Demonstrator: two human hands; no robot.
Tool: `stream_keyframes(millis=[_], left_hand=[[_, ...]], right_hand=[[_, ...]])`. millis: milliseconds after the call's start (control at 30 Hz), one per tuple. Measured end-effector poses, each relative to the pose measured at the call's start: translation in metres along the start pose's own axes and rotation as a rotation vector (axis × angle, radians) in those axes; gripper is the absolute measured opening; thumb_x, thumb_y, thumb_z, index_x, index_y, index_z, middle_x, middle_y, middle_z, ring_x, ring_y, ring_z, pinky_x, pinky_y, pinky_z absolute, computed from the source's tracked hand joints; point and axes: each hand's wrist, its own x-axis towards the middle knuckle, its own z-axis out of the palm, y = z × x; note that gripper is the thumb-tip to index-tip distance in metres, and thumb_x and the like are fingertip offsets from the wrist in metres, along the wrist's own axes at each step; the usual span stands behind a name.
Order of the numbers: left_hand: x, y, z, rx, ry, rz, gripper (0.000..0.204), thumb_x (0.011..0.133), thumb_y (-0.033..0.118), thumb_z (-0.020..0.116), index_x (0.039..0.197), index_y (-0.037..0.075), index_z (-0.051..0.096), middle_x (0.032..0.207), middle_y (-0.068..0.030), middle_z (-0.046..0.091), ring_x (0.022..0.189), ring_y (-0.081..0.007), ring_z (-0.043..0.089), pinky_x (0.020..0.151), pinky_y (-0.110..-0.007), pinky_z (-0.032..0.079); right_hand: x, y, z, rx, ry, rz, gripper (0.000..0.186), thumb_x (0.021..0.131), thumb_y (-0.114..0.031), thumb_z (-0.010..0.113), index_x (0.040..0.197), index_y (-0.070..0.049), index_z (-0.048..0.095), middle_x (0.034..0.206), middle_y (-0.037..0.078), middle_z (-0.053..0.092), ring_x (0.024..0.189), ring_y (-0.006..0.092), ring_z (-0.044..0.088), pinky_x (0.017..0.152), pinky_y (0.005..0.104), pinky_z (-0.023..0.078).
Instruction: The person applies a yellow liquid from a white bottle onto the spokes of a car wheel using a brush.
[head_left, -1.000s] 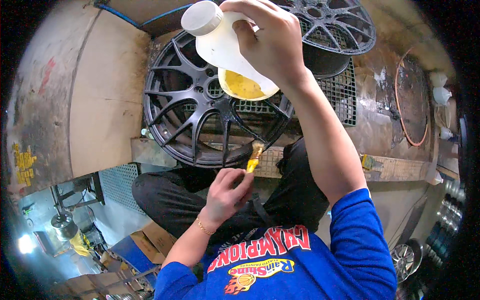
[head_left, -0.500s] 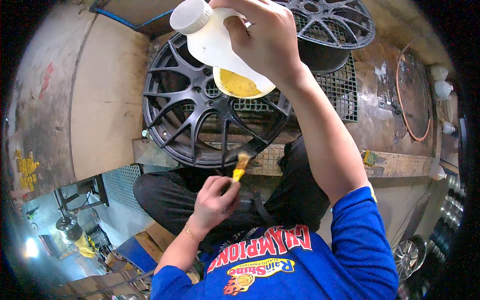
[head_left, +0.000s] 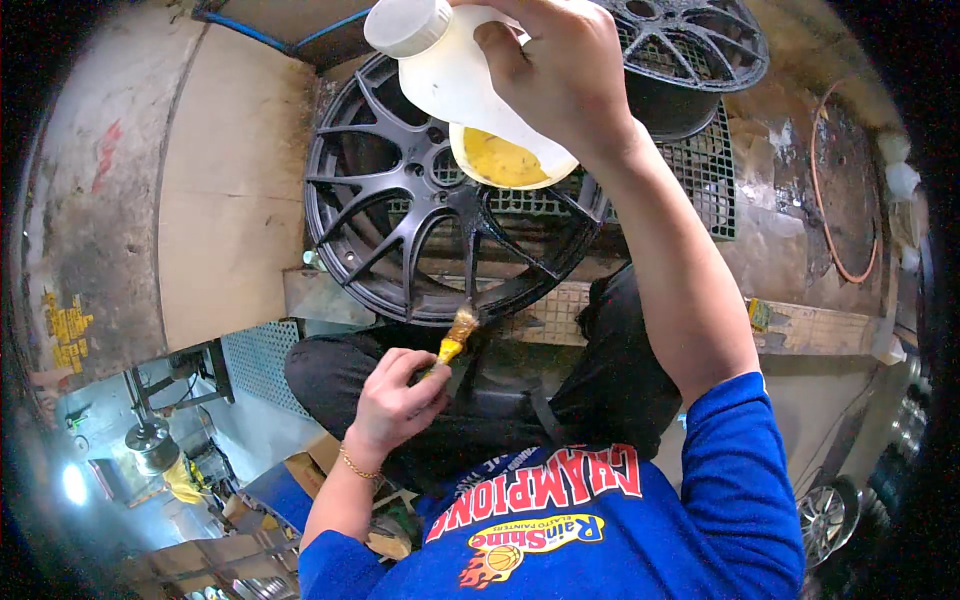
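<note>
Wheel and brush at a work bench, seen from above. The dark wheel [head_left: 425, 205] lies face up, partly over a grating [head_left: 715, 170]; in this view its lower rim reaches past the bench's front edge [head_left: 815, 326], toward the person's bent legs [head_left: 345, 375]. A pale board [head_left: 235, 190] is just beside its left rim; a second wheel [head_left: 680, 108] is at upper right. Open gaps separate the spokes, and farther right, well apart from both hands, a hose [head_left: 823, 205] curves over the stained surface.

The left hand [head_left: 402, 395], low and in front of the wheel, has its fingers closed on the yellow handle of a brush [head_left: 455, 338]. The bristles point up at the lower rim; contact cannot be told. The right forearm reaches up and across, its right hand [head_left: 570, 70] gripping a white jug [head_left: 450, 85] over the wheel.

The jug tilts, its ribbed cap [head_left: 408, 27] toward upper left. Through a cut-out in its lower side shows yellow matter [head_left: 500, 160] with darker specks.
</note>
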Motion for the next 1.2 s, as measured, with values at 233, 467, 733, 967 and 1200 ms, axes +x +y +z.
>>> stream_keyframes(millis=[233,467,733,967,1200], left_hand=[[0.003,0.000,-0.003,-0.018,0.003,0.040,0.044,0.059,0.001,0.078,0.102,0.009,0.072,0.102,-0.0125,0.065,0.085,-0.0304,0.064,0.073,-0.039,0.055],[0.004,-0.009,-0.019,0.014,-0.048,0.064,0.041,0.062,0.003,0.078,0.102,0.008,0.070,0.103,-0.0128,0.063,0.089,-0.0303,0.063,0.077,-0.039,0.055],[0.016,-0.015,-0.022,-0.001,-0.041,0.084,0.040,0.060,0.001,0.077,0.098,0.009,0.071,0.102,-0.0118,0.064,0.087,-0.0301,0.063,0.076,-0.038,0.055],[0.049,-0.049,-0.001,-0.114,0.073,0.025,0.033,0.065,-0.001,0.077,0.097,0.007,0.072,0.099,-0.0104,0.068,0.088,-0.0299,0.066,0.077,-0.038,0.055],[0.081,-0.066,0.004,-0.087,0.197,0.008,0.026,0.072,0.000,0.076,0.097,0.006,0.071,0.098,-0.0109,0.068,0.089,-0.0303,0.066,0.079,-0.038,0.054]], right_hand=[[0.001,-0.002,0.000,0.008,-0.014,0.000,0.029,0.075,0.008,0.061,0.099,-0.005,0.066,0.093,0.015,0.069,0.088,0.0354,0.069,0.077,0.0406,0.057],[0.001,-0.001,-0.001,-0.006,0.020,-0.001,0.029,0.074,0.008,0.060,0.099,-0.006,0.066,0.092,0.014,0.069,0.087,0.0352,0.069,0.076,0.0407,0.057],[0.001,-0.002,-0.003,-0.021,0.002,0.001,0.028,0.075,0.007,0.061,0.099,-0.006,0.066,0.093,0.014,0.069,0.087,0.0356,0.069,0.076,0.0408,0.057],[0.005,-0.009,-0.003,-0.031,-0.003,0.019,0.027,0.075,0.006,0.062,0.099,-0.006,0.066,0.092,0.014,0.069,0.085,0.0348,0.068,0.075,0.0411,0.056],[0.002,0.000,0.001,-0.011,0.006,-0.017,0.028,0.074,0.007,0.061,0.098,-0.006,0.066,0.090,0.013,0.069,0.084,0.0346,0.068,0.074,0.0407,0.056]])
